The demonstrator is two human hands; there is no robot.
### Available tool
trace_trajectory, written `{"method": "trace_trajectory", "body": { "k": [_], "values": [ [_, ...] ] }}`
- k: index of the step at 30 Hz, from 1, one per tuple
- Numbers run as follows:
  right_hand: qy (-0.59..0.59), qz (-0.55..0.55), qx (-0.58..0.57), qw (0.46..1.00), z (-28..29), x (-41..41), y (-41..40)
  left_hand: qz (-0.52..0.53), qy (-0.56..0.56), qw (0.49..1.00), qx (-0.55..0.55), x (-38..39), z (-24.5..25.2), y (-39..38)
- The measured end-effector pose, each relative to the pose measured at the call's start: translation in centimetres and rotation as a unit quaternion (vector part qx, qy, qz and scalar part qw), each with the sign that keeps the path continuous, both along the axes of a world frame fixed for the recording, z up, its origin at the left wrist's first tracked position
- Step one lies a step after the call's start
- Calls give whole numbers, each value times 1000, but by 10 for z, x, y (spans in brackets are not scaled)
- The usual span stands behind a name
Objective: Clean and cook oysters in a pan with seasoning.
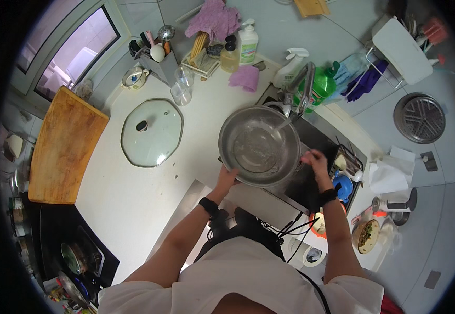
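A round metal basin point(257, 147) with water in it is under the faucet point(304, 90), over the sink's left part. A stream from the spout falls into it. My left hand point(226, 179) grips the basin's lower left rim, with the thumb on top and the fingers hidden beneath. My right hand point(317, 163) is just right of the basin; its fingers are bent near the rim, and whether they touch it is unclear. To the left, an octagonal glass lid point(151, 133) lies on the white countertop point(133, 196).
A wooden cutting board point(64, 149) is at the left, above the black stove point(55, 219). Clear cups point(181, 93), a utensil holder point(161, 64) and a pink cloth point(245, 78) sit along the back. Spray and green soap bottles point(319, 88) stand behind the faucet. A bowl of food point(367, 237) is at right.
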State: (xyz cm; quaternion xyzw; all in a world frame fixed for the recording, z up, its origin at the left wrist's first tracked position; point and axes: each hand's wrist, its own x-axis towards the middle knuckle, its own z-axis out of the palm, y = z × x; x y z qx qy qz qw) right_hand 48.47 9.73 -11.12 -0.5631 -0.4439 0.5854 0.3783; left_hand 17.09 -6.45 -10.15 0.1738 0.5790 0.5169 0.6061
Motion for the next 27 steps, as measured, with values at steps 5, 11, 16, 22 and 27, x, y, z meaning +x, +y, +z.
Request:
{"method": "trace_trajectory", "body": {
  "k": [5, 11, 16, 22, 27],
  "values": [
    [-274, 42, 198, 940, 82, -30, 64, -1, 30, 999, -29, -21, -16, 5],
    [-423, 201, 428, 773, 74, -55, 155, 4, 40, 999, -23, -27, -9, 14],
    [-399, 332, 381, 766, 72, -93, 163, 21, 71, 997, -33, -36, -15, 9],
    [-440, 341, 390, 734, 53, -86, 184, 15, 60, 998, -25, -41, -39, 3],
    [-393, 366, 399, 743, 40, -79, 197, -1, 88, 995, -43, -38, -35, 7]
  ]
}}
